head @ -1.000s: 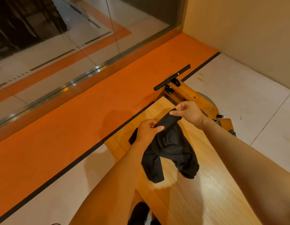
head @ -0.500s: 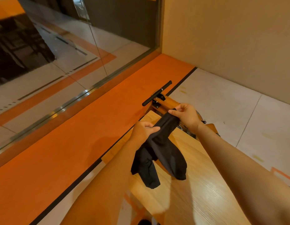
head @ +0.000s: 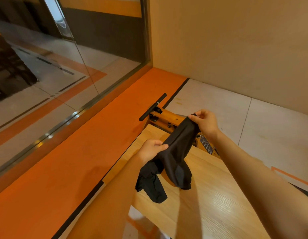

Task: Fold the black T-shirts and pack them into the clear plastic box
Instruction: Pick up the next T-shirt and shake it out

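Note:
A black T-shirt [head: 175,152] hangs bunched between my two hands above the wooden table [head: 210,195]. My left hand [head: 151,150] grips one part of its upper edge, and my right hand [head: 204,122] pinches another part, higher and farther away. The cloth is stretched taut between them. Two loose ends droop below my left hand, their tips close to the tabletop. No clear plastic box is in view.
The table's far left corner lies just beyond my hands. Behind it stands a wooden machine [head: 168,118] with a black bar handle [head: 152,107]. An orange floor strip [head: 72,161] and a glass wall [head: 55,75] are to the left, a beige wall [head: 236,49] is ahead.
My hands have drawn apart, pulling the T-shirt taut between them. My view has tilted up, showing more of the walls.

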The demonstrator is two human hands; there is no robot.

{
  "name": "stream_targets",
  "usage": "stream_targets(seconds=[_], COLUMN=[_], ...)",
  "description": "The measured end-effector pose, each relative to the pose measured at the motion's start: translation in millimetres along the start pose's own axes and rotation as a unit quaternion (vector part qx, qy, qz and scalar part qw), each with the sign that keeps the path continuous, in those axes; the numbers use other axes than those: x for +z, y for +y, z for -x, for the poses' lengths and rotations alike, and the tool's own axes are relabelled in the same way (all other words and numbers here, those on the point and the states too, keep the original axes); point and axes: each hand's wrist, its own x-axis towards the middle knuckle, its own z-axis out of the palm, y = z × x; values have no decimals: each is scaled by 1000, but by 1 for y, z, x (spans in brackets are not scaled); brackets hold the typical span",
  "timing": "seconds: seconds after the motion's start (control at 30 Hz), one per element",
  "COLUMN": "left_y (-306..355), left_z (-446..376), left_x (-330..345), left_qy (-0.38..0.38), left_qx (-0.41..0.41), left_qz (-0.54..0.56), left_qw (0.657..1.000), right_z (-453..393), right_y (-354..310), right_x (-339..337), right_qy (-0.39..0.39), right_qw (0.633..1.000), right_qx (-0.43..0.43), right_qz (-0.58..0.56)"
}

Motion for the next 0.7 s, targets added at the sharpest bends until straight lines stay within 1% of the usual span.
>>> stream_targets(seconds=[0.1, 0.17, 0.33, 0.4, 0.5, 0.6, 0.7], left_y=[-7, -7, 0, -1, -6, -10, -9], left_z=[-2, -7, -16, -15, -13, -11, -9], left_x=[3, 5, 9, 5, -1, -3, -2], left_qy=[-7, -4, 9, 25, 13, 5, 0], left_qx=[-15, -11, 8, 9, 18, 19, 25], left_qz=[13, 31, 3, 4, 4, -2, -10], left_qw=[1000, 999, 1000, 1000, 1000, 1000, 1000], right_z=[-3, -2, 6, 11, 21, 30, 39], right_y=[10, 17, 36, 41, 47, 52, 56], right_x=[-16, -24, -24, -22, -16, -1, 21], right_qy=[56, 67, -22, -27, -36, -93, -136], right_qw=[998, 997, 996, 995, 995, 993, 989], right_qx=[19, 35, 84, 93, 88, 67, 56], right_qz=[-17, -17, 9, 22, 27, 41, 26])
